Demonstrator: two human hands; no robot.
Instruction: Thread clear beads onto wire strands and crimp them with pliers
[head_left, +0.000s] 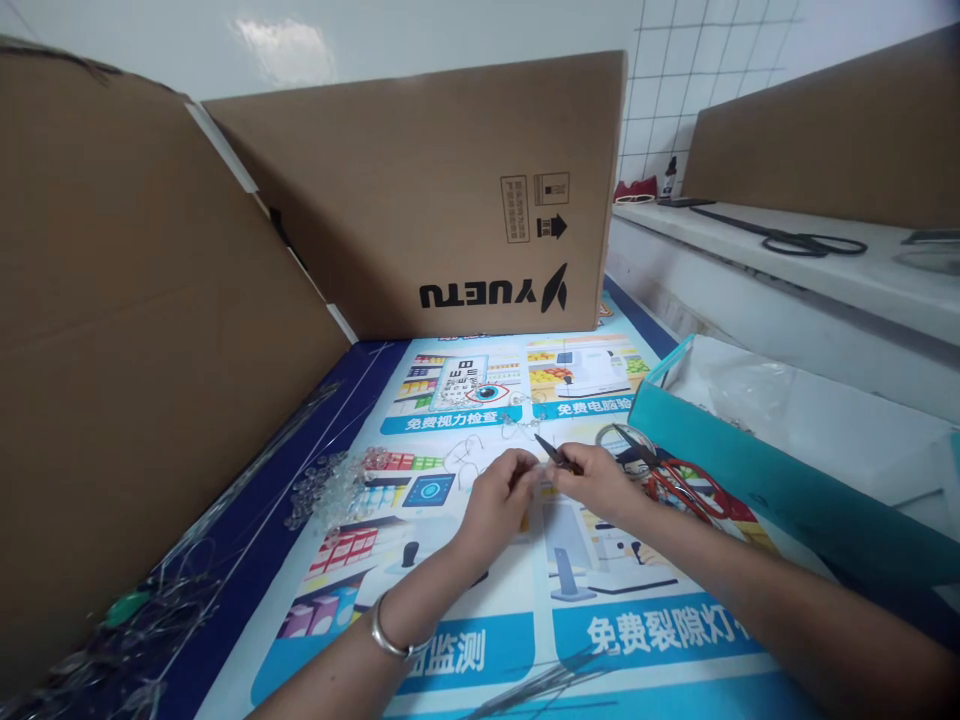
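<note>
My left hand is closed in a pinch over the printed sheet. Whatever sits between its fingertips is tiny and pale, too small to name. Close against it, my right hand is closed around a dark pointed tool, whose tip points up and left; its handle is hidden in the palm. A pile of clear beads lies left of my hands. Thin wire loops lie just beyond my left hand, and a small beaded strand lies farther out. Red-handled scissors rest beside my right wrist.
Cardboard panels stand at the back and left. An open teal box holding clear plastic is at right. Loose thin wires lie at the front edge, tangled wire at lower left. Black scissors lie on the ledge.
</note>
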